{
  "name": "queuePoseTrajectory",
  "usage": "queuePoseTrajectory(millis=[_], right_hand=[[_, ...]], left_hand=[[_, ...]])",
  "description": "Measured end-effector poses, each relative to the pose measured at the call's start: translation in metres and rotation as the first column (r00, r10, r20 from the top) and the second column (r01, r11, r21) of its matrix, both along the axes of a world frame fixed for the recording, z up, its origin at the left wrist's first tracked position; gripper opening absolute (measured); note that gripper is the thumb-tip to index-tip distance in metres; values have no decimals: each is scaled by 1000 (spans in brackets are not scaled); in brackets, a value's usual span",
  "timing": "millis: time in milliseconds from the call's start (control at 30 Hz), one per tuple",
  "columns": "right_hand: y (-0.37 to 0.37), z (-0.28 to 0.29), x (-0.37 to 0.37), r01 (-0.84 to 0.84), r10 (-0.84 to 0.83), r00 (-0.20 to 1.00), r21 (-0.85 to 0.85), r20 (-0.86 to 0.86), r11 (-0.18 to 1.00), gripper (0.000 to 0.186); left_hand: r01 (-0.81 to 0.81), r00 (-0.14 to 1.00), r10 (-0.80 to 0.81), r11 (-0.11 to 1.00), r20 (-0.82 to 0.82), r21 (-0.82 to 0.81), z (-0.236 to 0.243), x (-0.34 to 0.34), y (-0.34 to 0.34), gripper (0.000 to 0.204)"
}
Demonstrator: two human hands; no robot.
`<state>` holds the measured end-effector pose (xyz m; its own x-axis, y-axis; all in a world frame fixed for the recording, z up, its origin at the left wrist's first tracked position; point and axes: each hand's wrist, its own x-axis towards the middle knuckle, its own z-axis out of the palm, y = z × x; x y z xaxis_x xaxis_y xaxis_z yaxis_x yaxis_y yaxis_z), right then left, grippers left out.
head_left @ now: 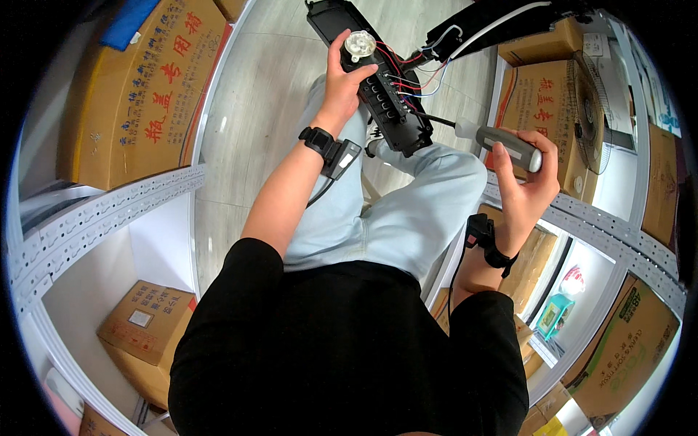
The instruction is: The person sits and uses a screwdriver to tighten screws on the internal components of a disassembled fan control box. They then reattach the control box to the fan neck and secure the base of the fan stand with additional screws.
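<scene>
Across my knees, tilted, lies a long black control panel (374, 80) with a row of push buttons (383, 99). My left hand (342, 91) grips its upper part, thumb and index finger around a round whitish, clear piece (360, 46). Part of that hand's grip is hidden behind the panel. In my right hand (529, 178) is a screwdriver (509, 147) with a grey handle. Its dark shaft points left, its tip close to the panel's right side by the wires. Red, white and blue wires (422, 89) run from the panel to a second black housing (502, 33) at upper right.
Metal shelving (109, 207) with cardboard boxes (149, 91) stands on my left. On the right, another shelf (618, 243) holds boxes (534, 94) and a round wire fan grille (590, 112). Grey plank flooring (247, 109) shows between. Both wrists wear black strapped devices (318, 142).
</scene>
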<state>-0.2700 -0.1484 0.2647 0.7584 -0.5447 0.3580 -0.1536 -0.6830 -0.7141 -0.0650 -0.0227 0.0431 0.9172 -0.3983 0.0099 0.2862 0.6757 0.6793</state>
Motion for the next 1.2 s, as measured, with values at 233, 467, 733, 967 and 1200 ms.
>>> queuePoseTrajectory(millis=[233,467,733,967,1200], right_hand=[[0,-17,-4,-27,26,999,-27,-47,999,29],[0,-20,-2,-31,25,994,-60,-102,998,28],[8,-16,8,-59,33,980,-131,-194,990,37],[4,-22,19,-252,255,965,46,-56,967,46],[13,-11,26,-38,-11,951,-151,-310,988,43]], left_hand=[[2,1000,-2,1000,26,3,0,-1,0,83],[4,999,-5,1000,35,21,-2,0,0,83],[17,999,-17,1000,27,19,-2,0,2,83],[11,999,-11,1000,33,3,-4,0,-1,83],[16,999,-16,1000,31,-16,-2,-1,0,82]])
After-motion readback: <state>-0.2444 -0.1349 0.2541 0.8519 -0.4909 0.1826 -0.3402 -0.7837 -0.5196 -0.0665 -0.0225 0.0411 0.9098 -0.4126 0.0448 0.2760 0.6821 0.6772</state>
